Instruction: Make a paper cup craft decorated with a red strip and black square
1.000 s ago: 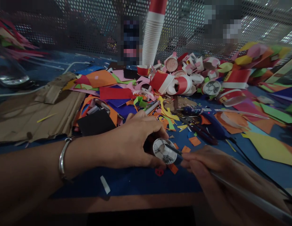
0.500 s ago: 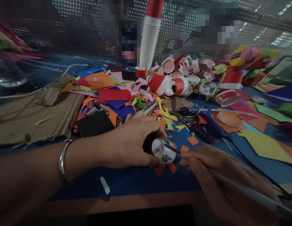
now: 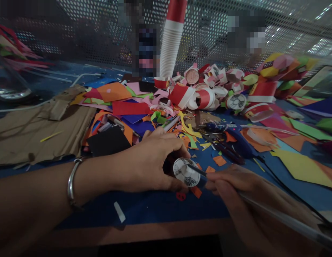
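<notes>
My left hand (image 3: 157, 160), with a silver bangle (image 3: 71, 184) on its wrist, curls around a small paper cup (image 3: 186, 172). The cup's round white bottom faces me and carries black radiating pen strokes; its side is mostly hidden in the palm. My right hand (image 3: 235, 189) pinches a clear-barrelled pen (image 3: 278, 214), its dark tip against the drawn disc. Below the cup lie a small red scrap (image 3: 181, 196) and an orange paper piece (image 3: 196, 192) on the blue table (image 3: 160, 210).
A tall stack of paper cups (image 3: 171, 43) stands at the back beside cut cups (image 3: 206, 96). Scissors (image 3: 224, 146) and a blue glue gun (image 3: 238, 137) with a cord lie right of centre. Cardboard (image 3: 29, 132) is at left; coloured paper (image 3: 302, 166) spreads right. A mesh screen rises behind.
Almost nothing differs. The cup and both hands keep nearly the same pose, with the pen tip still on the cup's bottom; the view has shifted very slightly.
</notes>
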### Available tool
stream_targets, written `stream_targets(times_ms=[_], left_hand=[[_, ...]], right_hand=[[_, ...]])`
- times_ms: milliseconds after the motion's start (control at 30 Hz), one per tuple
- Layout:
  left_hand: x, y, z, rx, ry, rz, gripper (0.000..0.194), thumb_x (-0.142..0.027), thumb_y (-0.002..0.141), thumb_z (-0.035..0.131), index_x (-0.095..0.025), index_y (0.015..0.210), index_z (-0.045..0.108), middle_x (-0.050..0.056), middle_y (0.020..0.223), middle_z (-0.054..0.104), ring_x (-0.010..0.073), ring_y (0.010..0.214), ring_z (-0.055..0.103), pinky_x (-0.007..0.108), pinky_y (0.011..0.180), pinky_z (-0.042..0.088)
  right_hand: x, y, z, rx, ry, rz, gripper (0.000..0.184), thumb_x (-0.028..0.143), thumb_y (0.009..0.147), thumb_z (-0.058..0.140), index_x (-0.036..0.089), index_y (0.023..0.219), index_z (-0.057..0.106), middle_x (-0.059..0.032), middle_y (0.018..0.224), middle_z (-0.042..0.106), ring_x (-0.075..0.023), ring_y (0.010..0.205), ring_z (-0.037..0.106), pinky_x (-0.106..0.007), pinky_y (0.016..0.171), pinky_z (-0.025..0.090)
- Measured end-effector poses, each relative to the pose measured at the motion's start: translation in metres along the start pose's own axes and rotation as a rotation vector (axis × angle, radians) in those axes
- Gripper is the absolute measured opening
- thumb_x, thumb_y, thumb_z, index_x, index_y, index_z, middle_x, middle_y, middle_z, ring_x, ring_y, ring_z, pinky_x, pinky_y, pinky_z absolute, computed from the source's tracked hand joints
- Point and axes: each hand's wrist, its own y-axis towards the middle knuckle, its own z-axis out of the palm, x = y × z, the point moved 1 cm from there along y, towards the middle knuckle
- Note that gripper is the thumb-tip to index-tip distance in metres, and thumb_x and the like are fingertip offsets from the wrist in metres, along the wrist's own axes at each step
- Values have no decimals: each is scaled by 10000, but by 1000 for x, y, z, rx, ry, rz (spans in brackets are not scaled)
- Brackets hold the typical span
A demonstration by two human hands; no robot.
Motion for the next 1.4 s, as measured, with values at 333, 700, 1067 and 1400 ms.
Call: stream_targets(times_ms=[333,700,1067,1400], left_hand=[[0,2,0,-6,-3,13,490,-456,730,921,-236,1107,700,18,1097,694,291,1105,535,397,913,351],[0,0,0,7,-15,-4,498,-494,733,911,-241,1109,705,21,1123,668,300,1132,523,411,921,337],[0,2,0,2,-14,18,506,-469,721,932,-234,1111,711,20,1106,692,291,1109,530,394,909,341],[-1,1,1,0,0,29,493,-464,735,922,-238,1113,702,9,1119,698,282,1110,528,391,910,344]], right_hand=[[-1,3,6,-23,9,20,138,177,1049,558,223,1083,684,2,938,832,-169,889,815,-258,917,639],[1,4,3,-25,12,-31,155,123,1022,557,210,1086,668,-3,895,815,-172,830,809,-257,838,656],[2,2,6,-28,19,16,132,165,1052,564,213,1098,678,9,941,823,-134,900,805,-214,961,602],[1,2,6,-21,44,28,139,151,1045,561,226,1092,668,15,946,821,-137,889,805,-217,930,609]])
